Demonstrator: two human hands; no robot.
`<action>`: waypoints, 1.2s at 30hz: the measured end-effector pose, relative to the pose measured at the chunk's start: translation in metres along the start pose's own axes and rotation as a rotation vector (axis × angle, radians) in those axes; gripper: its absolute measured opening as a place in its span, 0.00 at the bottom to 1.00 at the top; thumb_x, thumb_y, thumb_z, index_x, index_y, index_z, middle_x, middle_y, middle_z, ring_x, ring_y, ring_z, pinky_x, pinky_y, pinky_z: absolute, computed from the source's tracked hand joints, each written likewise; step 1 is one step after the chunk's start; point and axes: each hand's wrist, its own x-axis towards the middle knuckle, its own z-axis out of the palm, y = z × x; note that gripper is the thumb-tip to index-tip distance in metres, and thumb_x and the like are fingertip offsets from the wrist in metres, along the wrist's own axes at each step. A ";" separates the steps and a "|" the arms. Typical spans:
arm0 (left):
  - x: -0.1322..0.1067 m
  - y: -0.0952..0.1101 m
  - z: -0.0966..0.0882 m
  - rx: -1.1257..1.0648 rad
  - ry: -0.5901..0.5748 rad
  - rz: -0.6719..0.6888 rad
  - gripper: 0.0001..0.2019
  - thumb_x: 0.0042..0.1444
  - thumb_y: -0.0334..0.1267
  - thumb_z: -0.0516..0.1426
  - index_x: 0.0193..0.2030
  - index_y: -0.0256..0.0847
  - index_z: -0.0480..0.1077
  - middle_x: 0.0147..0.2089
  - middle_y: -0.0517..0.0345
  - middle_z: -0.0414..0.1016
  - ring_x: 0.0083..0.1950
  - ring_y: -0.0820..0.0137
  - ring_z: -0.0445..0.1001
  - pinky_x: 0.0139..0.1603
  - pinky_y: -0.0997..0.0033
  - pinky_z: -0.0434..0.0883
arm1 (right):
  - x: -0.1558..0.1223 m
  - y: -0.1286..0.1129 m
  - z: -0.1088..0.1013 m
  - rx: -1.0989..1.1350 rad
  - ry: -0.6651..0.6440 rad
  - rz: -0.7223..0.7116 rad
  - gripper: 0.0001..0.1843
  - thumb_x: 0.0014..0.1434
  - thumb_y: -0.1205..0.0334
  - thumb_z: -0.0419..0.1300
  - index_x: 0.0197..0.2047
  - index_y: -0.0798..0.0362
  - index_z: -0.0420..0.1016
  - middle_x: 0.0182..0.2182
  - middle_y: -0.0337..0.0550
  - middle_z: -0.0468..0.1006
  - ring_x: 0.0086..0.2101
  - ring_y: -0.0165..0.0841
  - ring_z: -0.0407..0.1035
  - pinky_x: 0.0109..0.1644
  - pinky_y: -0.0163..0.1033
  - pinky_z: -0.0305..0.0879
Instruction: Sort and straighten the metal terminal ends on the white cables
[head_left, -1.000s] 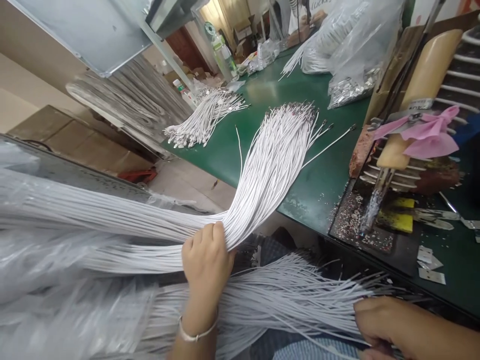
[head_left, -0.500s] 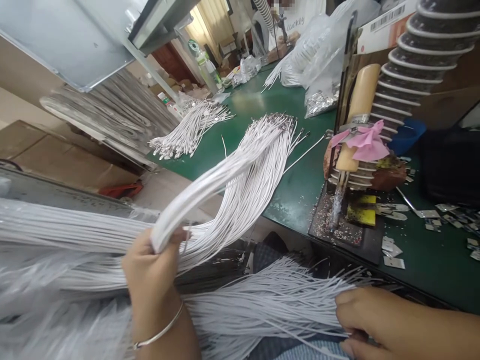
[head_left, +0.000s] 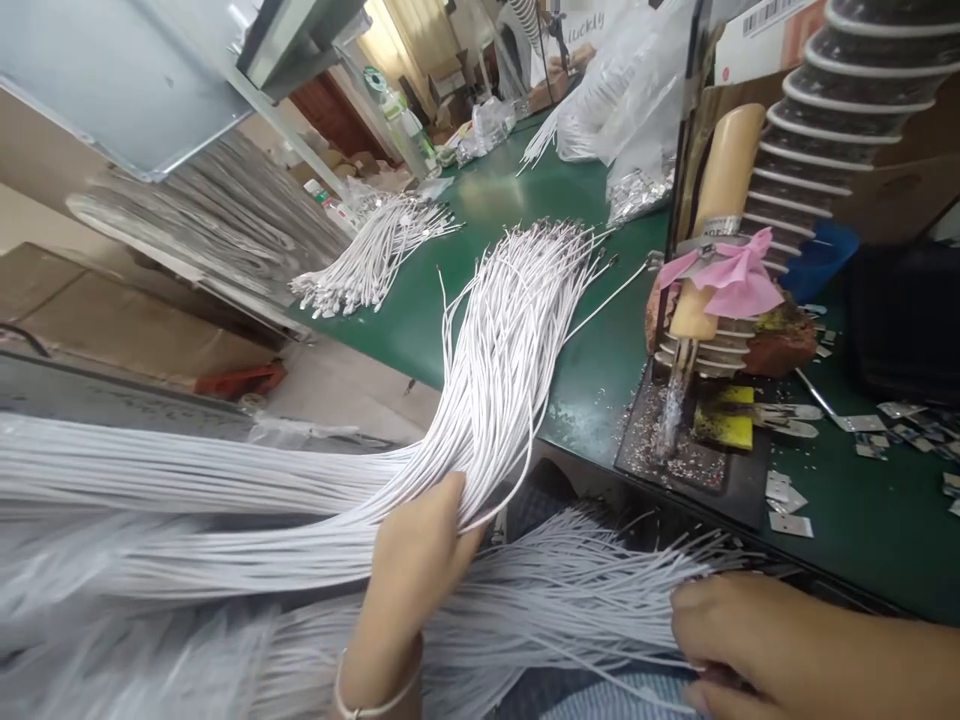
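Note:
My left hand [head_left: 420, 545], wearing a thin bangle, is closed around part of a long bundle of white wires [head_left: 502, 350]. The far ends of that bundle fan out on the green table, and its length trails left off the table. A lower bundle of white wires [head_left: 555, 590] lies across my lap, its cut ends spread toward the right. Against those wires rests my right hand [head_left: 739, 635], fingers curled in; whatever is between them is hidden. A single wire [head_left: 611, 300] on the table points toward a clip by the soldering stand.
A soldering iron [head_left: 712, 220] with a pink ribbon [head_left: 739, 275] stands tip down over a dirty tray [head_left: 667, 470]. Small metal plates [head_left: 791, 525] are scattered at right. Another wire bundle [head_left: 375, 255] and plastic bags [head_left: 622, 110] lie farther back, beside a ribbed hose [head_left: 832, 150].
My left hand has let down the raised loop of wires and moved right and lower along the bundle, which now lies flatter. My right hand stays nearly still.

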 end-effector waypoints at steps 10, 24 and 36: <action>0.009 0.025 0.004 0.067 0.183 0.005 0.12 0.56 0.49 0.51 0.35 0.42 0.62 0.35 0.53 0.71 0.32 0.63 0.72 0.27 0.68 0.59 | 0.002 0.006 0.002 -0.002 0.023 -0.025 0.06 0.53 0.67 0.57 0.31 0.54 0.75 0.33 0.47 0.77 0.35 0.39 0.71 0.39 0.40 0.67; -0.034 0.016 0.041 -0.240 -0.019 -0.001 0.07 0.55 0.38 0.51 0.41 0.41 0.63 0.38 0.52 0.73 0.40 0.60 0.73 0.36 0.64 0.65 | 0.002 0.003 0.005 -0.023 0.028 -0.010 0.07 0.54 0.66 0.55 0.31 0.53 0.75 0.33 0.47 0.76 0.35 0.39 0.71 0.39 0.39 0.65; 0.014 0.061 0.044 -0.487 0.350 -0.043 0.07 0.52 0.34 0.54 0.39 0.39 0.66 0.39 0.47 0.67 0.45 0.56 0.68 0.45 0.57 0.66 | 0.003 0.012 0.008 -0.095 0.066 -0.086 0.08 0.53 0.66 0.55 0.32 0.55 0.75 0.32 0.49 0.76 0.34 0.40 0.71 0.38 0.41 0.65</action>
